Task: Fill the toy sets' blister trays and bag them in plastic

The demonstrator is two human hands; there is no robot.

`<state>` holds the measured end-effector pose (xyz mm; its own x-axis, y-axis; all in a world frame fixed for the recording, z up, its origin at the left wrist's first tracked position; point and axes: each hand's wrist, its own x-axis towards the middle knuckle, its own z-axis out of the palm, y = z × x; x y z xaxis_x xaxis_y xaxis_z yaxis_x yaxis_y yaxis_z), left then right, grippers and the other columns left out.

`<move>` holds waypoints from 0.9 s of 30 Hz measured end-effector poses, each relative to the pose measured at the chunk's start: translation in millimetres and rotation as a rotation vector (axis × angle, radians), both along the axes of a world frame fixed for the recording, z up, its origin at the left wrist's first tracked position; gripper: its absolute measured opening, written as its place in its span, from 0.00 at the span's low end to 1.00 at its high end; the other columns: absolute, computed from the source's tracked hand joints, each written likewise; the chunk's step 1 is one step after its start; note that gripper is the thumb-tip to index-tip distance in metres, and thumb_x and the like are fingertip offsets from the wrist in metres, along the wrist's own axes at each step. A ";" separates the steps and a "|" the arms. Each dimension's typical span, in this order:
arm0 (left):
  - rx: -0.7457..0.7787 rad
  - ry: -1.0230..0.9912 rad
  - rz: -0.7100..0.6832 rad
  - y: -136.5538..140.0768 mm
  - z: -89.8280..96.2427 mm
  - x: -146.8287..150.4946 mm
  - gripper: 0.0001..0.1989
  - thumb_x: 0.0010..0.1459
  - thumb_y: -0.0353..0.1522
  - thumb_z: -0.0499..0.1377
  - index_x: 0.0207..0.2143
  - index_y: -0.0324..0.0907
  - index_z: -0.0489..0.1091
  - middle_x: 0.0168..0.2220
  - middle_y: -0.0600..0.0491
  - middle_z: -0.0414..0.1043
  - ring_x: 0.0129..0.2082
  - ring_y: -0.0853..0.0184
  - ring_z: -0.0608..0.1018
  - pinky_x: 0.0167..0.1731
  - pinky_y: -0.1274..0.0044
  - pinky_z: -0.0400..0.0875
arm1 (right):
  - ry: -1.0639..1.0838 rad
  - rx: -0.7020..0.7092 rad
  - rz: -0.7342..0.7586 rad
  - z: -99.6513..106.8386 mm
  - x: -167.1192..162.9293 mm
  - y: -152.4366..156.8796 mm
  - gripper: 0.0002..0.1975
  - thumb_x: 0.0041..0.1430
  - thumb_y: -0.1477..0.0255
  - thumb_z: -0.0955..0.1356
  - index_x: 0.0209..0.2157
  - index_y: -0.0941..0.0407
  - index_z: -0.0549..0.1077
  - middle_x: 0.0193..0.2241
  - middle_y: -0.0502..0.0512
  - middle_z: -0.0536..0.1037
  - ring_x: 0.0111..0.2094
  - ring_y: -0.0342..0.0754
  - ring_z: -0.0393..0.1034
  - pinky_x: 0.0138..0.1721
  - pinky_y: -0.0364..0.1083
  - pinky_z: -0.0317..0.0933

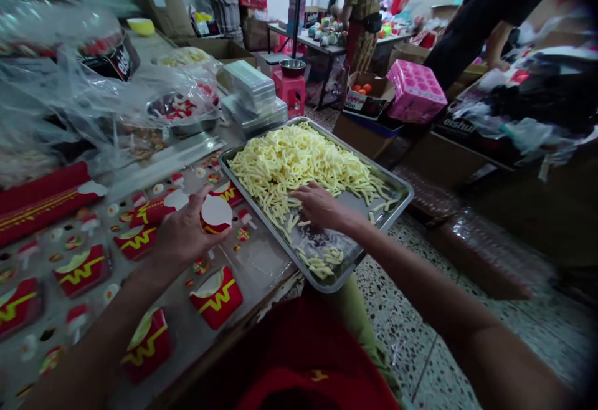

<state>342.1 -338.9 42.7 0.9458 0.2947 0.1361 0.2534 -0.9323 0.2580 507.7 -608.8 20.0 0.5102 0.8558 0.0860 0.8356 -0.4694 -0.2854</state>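
- Head view: left hand closed around a red French-fry carton at the metal tray's nine o'clock, likely kept close to the heap.
- Right hand reaches in from four o'clock, fingers curled down among the pale-yellow fry-shaped sticks; I cannot tell whether it grips any.
- Metal tray overhangs the worktop towards five o'clock, probably so both hands reach it; its long axis runs ten to four.
- Held carton shows its white panel upwards, red front towards five; its long axis is foreshortened, hard to judge.
- Zigzag-printed cartons lie spread from seven to nine o'clock, perhaps to stay separate, pale ends mostly towards eleven.
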 end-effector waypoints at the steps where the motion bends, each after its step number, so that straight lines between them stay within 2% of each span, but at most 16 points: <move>1: -0.024 -0.012 -0.032 -7.0 2.0 0.9 0.44 0.52 0.52 0.65 0.67 0.49 0.55 0.53 0.46 0.76 0.44 0.49 0.81 0.43 0.63 0.74 | 0.024 -0.053 0.058 -2.5 11.3 -16.7 0.26 0.57 0.88 0.63 0.53 0.55 0.78 0.49 0.57 0.80 0.48 0.52 0.67 0.51 0.48 0.60; 3: -0.075 -0.062 -0.106 -23.1 4.9 5.8 0.45 0.51 0.51 0.67 0.67 0.51 0.56 0.53 0.48 0.76 0.45 0.52 0.80 0.45 0.66 0.74 | 0.065 -0.079 0.119 -2.5 26.2 -42.6 0.31 0.54 0.90 0.62 0.54 0.53 0.78 0.51 0.56 0.79 0.50 0.50 0.68 0.53 0.48 0.60; 5: -0.110 -0.111 -0.153 -38.7 7.0 13.6 0.46 0.50 0.51 0.69 0.67 0.51 0.56 0.54 0.49 0.76 0.47 0.53 0.80 0.46 0.67 0.73 | 0.092 -0.016 0.077 3.4 33.0 -60.6 0.32 0.54 0.91 0.61 0.54 0.52 0.78 0.52 0.55 0.79 0.50 0.49 0.69 0.53 0.47 0.61; 8: -0.129 -0.129 -0.132 -54.7 10.6 26.0 0.50 0.48 0.51 0.70 0.68 0.51 0.54 0.54 0.49 0.76 0.47 0.52 0.80 0.46 0.67 0.74 | 0.158 0.015 0.034 15.8 36.0 -76.8 0.25 0.58 0.85 0.67 0.54 0.52 0.78 0.48 0.55 0.80 0.43 0.47 0.72 0.47 0.46 0.64; 11: -0.167 -0.077 -0.103 -62.7 15.0 36.8 0.52 0.46 0.52 0.71 0.69 0.52 0.53 0.52 0.49 0.76 0.46 0.52 0.80 0.44 0.67 0.74 | 0.176 -0.033 0.123 19.7 34.8 -79.0 0.24 0.59 0.74 0.73 0.58 0.53 0.76 0.53 0.58 0.77 0.44 0.49 0.73 0.46 0.46 0.64; 14: -0.184 -0.057 -0.163 -69.2 14.9 46.6 0.48 0.45 0.51 0.72 0.65 0.48 0.59 0.54 0.47 0.75 0.50 0.51 0.79 0.49 0.65 0.74 | 0.126 -0.057 0.149 12.8 29.6 -66.7 0.24 0.60 0.68 0.74 0.58 0.53 0.75 0.53 0.59 0.76 0.48 0.51 0.72 0.47 0.46 0.63; 17: -0.171 -0.121 -0.222 -76.6 8.0 54.0 0.46 0.45 0.48 0.73 0.63 0.43 0.61 0.60 0.43 0.69 0.58 0.50 0.74 0.57 0.63 0.69 | 0.089 -0.114 0.051 1.1 20.3 -49.5 0.14 0.61 0.68 0.73 0.48 0.55 0.80 0.44 0.58 0.78 0.41 0.50 0.72 0.41 0.45 0.62; 20: -0.169 -0.084 -0.264 -85.3 1.3 56.4 0.48 0.46 0.47 0.74 0.65 0.41 0.59 0.62 0.42 0.68 0.61 0.52 0.73 0.60 0.65 0.68 | 0.091 -0.125 -0.085 -13.3 9.5 -38.1 0.05 0.61 0.73 0.71 0.36 0.55 0.82 0.35 0.55 0.79 0.35 0.47 0.71 0.37 0.45 0.61; 24: -0.067 0.101 -0.261 -98.9 5.7 54.6 0.51 0.44 0.50 0.74 0.65 0.40 0.59 0.62 0.39 0.67 0.60 0.48 0.73 0.56 0.66 0.70 | 0.095 -0.005 -0.272 -30.1 3.6 -36.7 0.07 0.51 0.79 0.71 0.31 0.55 0.80 0.31 0.53 0.79 0.33 0.47 0.70 0.36 0.45 0.59; 25: -0.037 0.148 -0.248 -102.5 8.7 54.4 0.50 0.44 0.51 0.73 0.63 0.40 0.61 0.61 0.38 0.68 0.59 0.47 0.74 0.54 0.65 0.71 | 0.142 0.030 -0.329 -31.6 4.8 -38.0 0.07 0.48 0.79 0.71 0.30 0.55 0.80 0.29 0.53 0.78 0.32 0.47 0.69 0.35 0.45 0.59; 27: 0.004 0.233 -0.232 -109.8 13.8 55.6 0.47 0.43 0.51 0.74 0.60 0.41 0.64 0.59 0.39 0.69 0.55 0.46 0.76 0.50 0.65 0.73 | 0.369 0.144 -0.443 -30.3 9.7 -40.9 0.03 0.46 0.77 0.71 0.26 0.55 0.78 0.23 0.51 0.76 0.27 0.45 0.67 0.31 0.45 0.57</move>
